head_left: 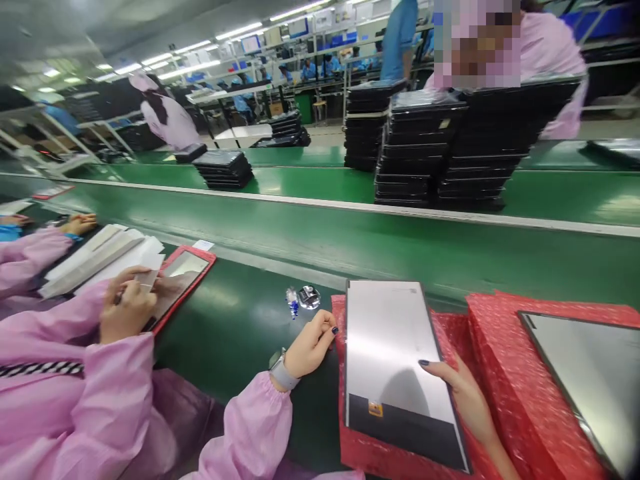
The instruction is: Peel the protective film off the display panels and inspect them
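A flat display panel (385,340) with a silvery face, a dark strip along its near end and a small orange label (375,409) lies at a slight angle over red bubble wrap (380,453). My right hand (467,397) grips its right edge, thumb on top of the face and the other fingers hidden below. My left hand (313,343), with a watch on the wrist, is at the left edge of the bubble wrap. Its fingers are curled and pressed together; whatever they may hold is too small to make out.
More red bubble wrap (505,360) carries a second panel (595,373) at right. Small blue-and-clear items (293,301) and a round silvery piece (309,297) lie beyond my left hand. A co-worker's hands (127,303) work at left. Black tray stacks (420,153) stand across the green bench.
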Demonstrator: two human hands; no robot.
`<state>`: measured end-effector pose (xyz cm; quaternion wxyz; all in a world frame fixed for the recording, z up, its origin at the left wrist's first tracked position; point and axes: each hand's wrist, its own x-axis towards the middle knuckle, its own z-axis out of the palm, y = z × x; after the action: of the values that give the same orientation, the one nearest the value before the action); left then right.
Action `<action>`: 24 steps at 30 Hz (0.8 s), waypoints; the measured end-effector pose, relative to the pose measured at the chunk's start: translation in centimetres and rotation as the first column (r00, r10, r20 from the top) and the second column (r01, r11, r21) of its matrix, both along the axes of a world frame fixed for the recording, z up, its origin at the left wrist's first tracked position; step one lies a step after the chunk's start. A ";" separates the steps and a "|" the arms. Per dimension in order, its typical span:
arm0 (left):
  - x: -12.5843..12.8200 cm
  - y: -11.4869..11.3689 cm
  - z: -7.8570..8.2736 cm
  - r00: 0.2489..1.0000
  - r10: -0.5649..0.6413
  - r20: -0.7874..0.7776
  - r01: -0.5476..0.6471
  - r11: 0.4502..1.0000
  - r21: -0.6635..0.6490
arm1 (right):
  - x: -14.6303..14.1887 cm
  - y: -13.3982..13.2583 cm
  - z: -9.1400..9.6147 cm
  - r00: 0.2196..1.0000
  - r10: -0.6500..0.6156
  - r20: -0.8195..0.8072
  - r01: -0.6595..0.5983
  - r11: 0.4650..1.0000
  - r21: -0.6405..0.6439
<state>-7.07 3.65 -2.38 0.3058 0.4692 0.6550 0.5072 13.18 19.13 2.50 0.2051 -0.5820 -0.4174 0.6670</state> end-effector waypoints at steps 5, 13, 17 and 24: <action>-1.7 -1.8 0.9 0.899 0.437 0.024 -0.434 0.883 0.178 | 0.7 0.6 -0.7 0.999 -0.035 0.041 0.040 0.993 -0.114; -6.7 -3.4 -0.2 0.600 0.537 -0.593 -0.582 0.802 0.137 | 1.7 0.7 -2.7 0.997 0.020 -0.074 -0.032 0.984 -0.173; -6.7 -3.2 -0.6 0.692 0.353 -0.629 -0.448 0.894 0.008 | 2.0 1.1 -3.6 0.995 0.020 -0.102 -0.041 0.977 -0.210; -7.0 -4.5 -0.6 0.684 0.382 -0.622 -0.486 0.874 0.003 | 2.0 1.7 -4.5 0.995 0.017 -0.097 -0.033 0.985 -0.171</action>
<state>-14.09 -0.89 -2.96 -0.0117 0.4102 0.8489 0.3332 15.22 20.87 -2.03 0.1651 -0.5600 -0.3551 0.7301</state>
